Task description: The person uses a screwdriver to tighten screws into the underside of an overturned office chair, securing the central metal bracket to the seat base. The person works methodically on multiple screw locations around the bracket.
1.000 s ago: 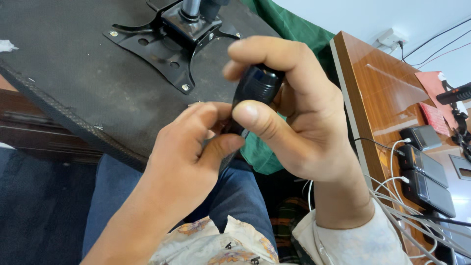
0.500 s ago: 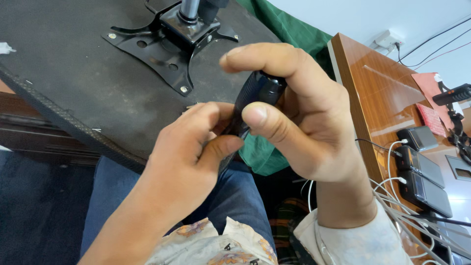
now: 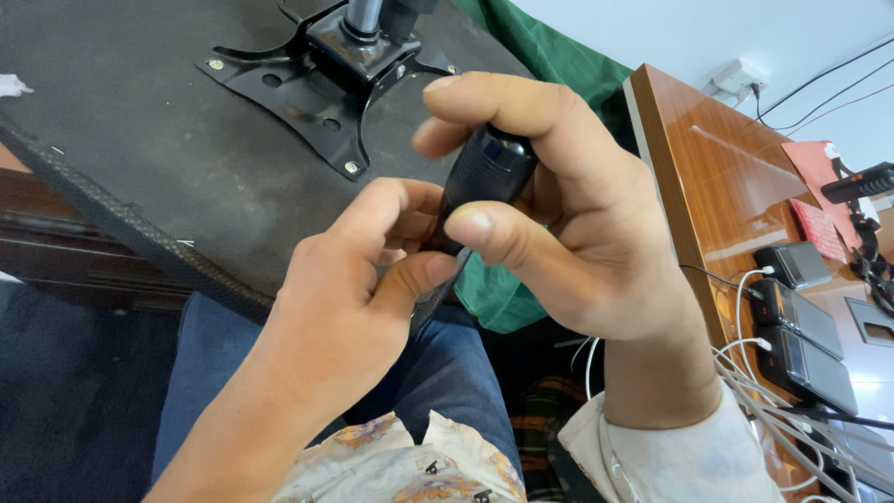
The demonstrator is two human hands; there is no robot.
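My right hand (image 3: 577,233) grips a black ribbed tool handle (image 3: 486,175) between thumb and fingers, held upright in front of me. My left hand (image 3: 358,289) is closed around the lower end of the same tool, thumb pressed against it; that lower part is mostly hidden by the fingers. Both hands hover above my lap, just in front of an overturned chair seat (image 3: 140,140) whose black metal mounting plate (image 3: 321,79) faces up.
A green cloth (image 3: 549,65) lies behind the hands. At the right stands a wooden desk (image 3: 717,177) with several dark devices (image 3: 801,321) plugged into white cables (image 3: 764,391). A dark floor lies at lower left.
The hands have stayed together on the tool; my right fingers have shifted slightly on the handle, which sits a little more upright.
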